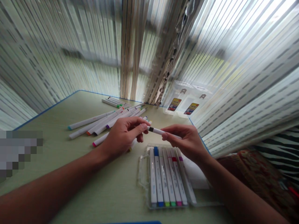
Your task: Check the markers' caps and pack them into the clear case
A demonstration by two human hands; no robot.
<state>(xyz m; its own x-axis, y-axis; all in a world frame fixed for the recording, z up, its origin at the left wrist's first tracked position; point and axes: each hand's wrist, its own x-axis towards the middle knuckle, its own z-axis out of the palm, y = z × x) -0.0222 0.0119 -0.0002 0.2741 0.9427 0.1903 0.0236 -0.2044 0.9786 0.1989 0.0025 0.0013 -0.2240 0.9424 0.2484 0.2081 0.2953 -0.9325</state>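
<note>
A white marker with a dark band is held between my two hands, above the table. My left hand pinches its left end with thumb and fingers. On the other end, my right hand has its fingers closed round the white barrel. Below them lies a clear plastic marker case with several white markers side by side, their ends blue, green, pink and other colours. Beyond my left hand is a loose heap of markers, partly hidden by that hand.
The pale green table has a blue edge. Two clear plastic packages with yellow labels stand at the back right. String curtains hang behind the table. Patterned fabric is at the right.
</note>
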